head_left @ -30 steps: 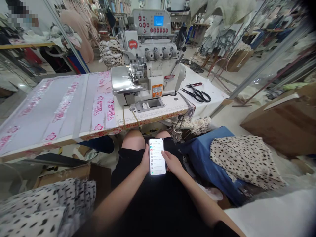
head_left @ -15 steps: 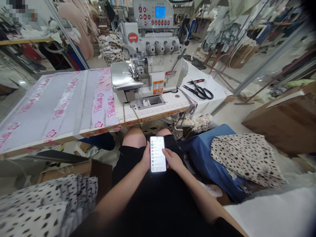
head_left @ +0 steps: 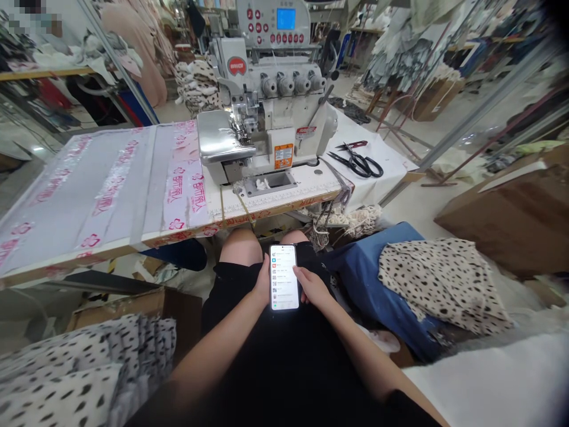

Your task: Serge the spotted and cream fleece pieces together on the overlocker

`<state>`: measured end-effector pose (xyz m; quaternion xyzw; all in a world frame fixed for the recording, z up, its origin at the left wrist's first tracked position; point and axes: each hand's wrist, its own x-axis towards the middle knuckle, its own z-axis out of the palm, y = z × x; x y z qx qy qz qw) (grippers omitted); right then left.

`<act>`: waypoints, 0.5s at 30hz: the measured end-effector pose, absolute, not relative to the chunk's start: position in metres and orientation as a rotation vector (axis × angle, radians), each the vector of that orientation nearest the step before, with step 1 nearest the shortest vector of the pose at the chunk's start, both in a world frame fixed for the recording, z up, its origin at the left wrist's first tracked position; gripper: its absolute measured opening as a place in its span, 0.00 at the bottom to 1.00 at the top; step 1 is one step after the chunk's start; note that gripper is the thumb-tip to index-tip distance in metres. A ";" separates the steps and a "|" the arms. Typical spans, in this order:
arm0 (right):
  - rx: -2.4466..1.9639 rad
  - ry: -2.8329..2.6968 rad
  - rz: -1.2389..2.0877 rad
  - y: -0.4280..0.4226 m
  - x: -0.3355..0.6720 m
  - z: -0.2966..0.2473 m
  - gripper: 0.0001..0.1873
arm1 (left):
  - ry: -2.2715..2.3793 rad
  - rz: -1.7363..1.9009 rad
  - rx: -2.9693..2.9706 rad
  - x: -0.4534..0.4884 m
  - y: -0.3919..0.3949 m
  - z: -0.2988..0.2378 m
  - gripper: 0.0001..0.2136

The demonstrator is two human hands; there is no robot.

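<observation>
One phone (head_left: 284,281), screen lit, held low over the lap with its top end pointing toward the sewing machine (head_left: 284,98). Left hand (head_left: 262,286) grasps the phone's left edge; right hand (head_left: 315,287) grasps the other edge, thumb lying at the margin of the screen. Screen carries a list: rows of small icons with lines of writing, too small to read. Person seated, dark shorts (head_left: 233,290), bare knees just under the edge of the worktop (head_left: 113,184). Worktop's left part covered in pale sheeting, with pink-printed tape in bands. Machine white, blue display on its upper panel (head_left: 273,24), orange label low on the front; bits of white fluff in the slot before it. Right of the machine, on white cloth (head_left: 389,148), black scissors (head_left: 356,163) lie close by red-handled snips (head_left: 358,144). Nearer, to the person's right: blue cloth (head_left: 368,284) with a spotted cloth (head_left: 440,284) spread over part of it, large cardboard box (head_left: 507,222) beyond. Lower left, layered spotted fabric (head_left: 75,370) beside a second, smaller carton (head_left: 180,317). Behind the machine, a further spotted pile (head_left: 198,86).
</observation>
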<state>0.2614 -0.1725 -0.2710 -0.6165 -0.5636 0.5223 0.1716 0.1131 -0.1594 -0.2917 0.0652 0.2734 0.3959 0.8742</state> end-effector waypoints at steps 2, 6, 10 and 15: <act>-1.739 -1.574 1.503 -0.172 0.262 -0.273 0.28 | 0.579 0.831 0.142 0.113 -0.160 -0.291 0.33; -1.724 -1.526 1.528 -0.171 0.263 -0.277 0.28 | 0.596 0.826 0.152 0.114 -0.160 -0.290 0.33; -1.713 -1.498 1.533 -0.171 0.263 -0.279 0.27 | 0.610 0.821 0.154 0.114 -0.160 -0.291 0.33; -1.702 -1.482 1.546 -0.171 0.264 -0.279 0.27 | 0.627 0.828 0.159 0.114 -0.160 -0.292 0.33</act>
